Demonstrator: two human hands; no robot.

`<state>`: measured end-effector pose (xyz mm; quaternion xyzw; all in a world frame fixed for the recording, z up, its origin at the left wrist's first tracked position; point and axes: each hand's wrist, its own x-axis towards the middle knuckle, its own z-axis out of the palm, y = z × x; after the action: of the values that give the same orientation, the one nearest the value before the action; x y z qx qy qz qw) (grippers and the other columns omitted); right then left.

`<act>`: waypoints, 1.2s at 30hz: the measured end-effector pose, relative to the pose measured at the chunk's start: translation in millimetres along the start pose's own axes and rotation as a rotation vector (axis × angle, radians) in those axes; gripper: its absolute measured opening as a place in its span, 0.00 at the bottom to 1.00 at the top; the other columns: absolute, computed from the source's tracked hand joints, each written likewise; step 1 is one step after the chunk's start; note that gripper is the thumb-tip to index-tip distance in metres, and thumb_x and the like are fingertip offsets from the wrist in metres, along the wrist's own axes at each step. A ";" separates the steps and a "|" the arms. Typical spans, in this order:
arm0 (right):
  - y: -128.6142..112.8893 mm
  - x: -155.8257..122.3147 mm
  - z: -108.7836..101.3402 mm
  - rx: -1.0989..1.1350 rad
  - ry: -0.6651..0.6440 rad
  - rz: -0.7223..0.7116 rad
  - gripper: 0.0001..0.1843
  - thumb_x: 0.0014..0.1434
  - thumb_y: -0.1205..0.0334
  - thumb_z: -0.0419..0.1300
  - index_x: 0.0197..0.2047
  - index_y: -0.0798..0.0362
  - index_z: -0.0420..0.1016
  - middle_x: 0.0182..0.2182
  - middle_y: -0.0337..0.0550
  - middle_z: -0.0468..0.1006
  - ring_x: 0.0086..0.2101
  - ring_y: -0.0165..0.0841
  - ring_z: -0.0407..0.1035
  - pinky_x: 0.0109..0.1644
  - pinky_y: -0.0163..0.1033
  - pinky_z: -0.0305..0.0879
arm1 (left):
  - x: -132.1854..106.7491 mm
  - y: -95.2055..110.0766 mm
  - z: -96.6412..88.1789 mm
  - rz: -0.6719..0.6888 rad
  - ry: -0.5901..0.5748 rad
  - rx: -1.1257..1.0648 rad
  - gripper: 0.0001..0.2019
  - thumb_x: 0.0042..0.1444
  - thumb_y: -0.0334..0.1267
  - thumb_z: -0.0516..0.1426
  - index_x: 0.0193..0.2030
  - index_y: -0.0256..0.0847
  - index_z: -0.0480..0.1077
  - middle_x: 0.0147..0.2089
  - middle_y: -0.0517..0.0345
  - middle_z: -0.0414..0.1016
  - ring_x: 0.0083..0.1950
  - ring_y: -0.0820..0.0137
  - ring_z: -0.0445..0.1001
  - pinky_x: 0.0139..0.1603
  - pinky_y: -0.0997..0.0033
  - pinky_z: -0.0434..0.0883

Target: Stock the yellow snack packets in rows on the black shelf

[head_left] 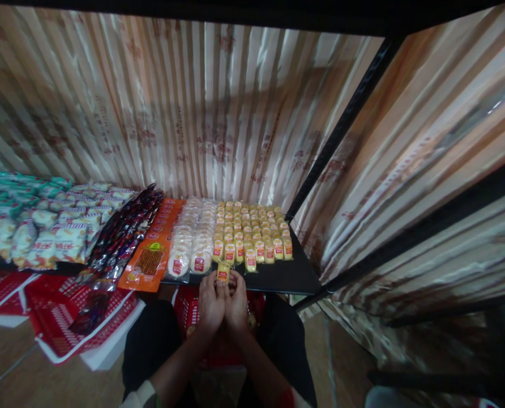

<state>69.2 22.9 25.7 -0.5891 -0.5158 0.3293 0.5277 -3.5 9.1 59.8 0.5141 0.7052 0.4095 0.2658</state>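
Between my two hands is a small yellow snack packet [223, 273] with a red and white label, held upright at the shelf's front edge. My left hand [211, 303] grips it from the left, and my right hand [236, 301] closes on it from the right. Just beyond my fingers stand rows of matching yellow packets [252, 232] on the black shelf [284, 273]. To their left are clear-wrapped round white crackers [191, 241]. Below my hands, a red basket [187, 311] sits between my knees, its contents mostly hidden.
Orange snack bags [150, 249], dark shiny packets [125, 232], white packets [68, 241] and green packets [10, 195] fill the shelf leftward. Red baskets [59, 317] stand on the floor at left. A black metal post [346, 130] rises at right before a pleated curtain [218, 113].
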 end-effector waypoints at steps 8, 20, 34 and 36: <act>6.9 24.4 15.7 -0.083 0.033 -0.028 0.19 0.54 0.57 0.53 0.49 0.52 0.66 0.42 0.48 0.71 0.40 0.36 0.69 0.40 0.39 0.68 | 15.9 -1.9 6.6 -0.029 0.031 -0.061 0.21 0.56 0.38 0.48 0.55 0.34 0.64 0.57 0.43 0.68 0.57 0.64 0.67 0.59 0.64 0.64; 9.2 34.2 25.7 -0.161 0.081 -0.045 0.14 0.54 0.54 0.51 0.41 0.51 0.67 0.38 0.45 0.72 0.40 0.37 0.67 0.43 0.41 0.65 | 23.6 -15.1 13.3 0.040 0.026 -0.075 0.21 0.57 0.37 0.45 0.54 0.32 0.66 0.58 0.42 0.68 0.61 0.62 0.64 0.64 0.57 0.60; 21.0 39.2 29.8 -0.145 0.063 -0.121 0.17 0.54 0.57 0.50 0.43 0.54 0.73 0.41 0.49 0.70 0.43 0.37 0.66 0.45 0.42 0.66 | 21.3 -27.8 19.5 0.192 -0.021 -0.052 0.23 0.61 0.38 0.40 0.55 0.30 0.66 0.60 0.41 0.66 0.63 0.64 0.62 0.66 0.58 0.59; 22.8 39.3 29.7 -0.142 0.059 -0.141 0.16 0.54 0.59 0.50 0.42 0.52 0.73 0.41 0.47 0.70 0.44 0.37 0.66 0.49 0.42 0.65 | 21.6 -30.2 19.9 0.217 -0.045 -0.042 0.23 0.61 0.37 0.40 0.55 0.31 0.67 0.60 0.43 0.66 0.64 0.65 0.60 0.66 0.57 0.58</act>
<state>57.4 70.8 3.2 -0.5966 -0.5623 0.2366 0.5214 -10.1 31.4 24.7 0.5909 0.6304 0.4390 0.2466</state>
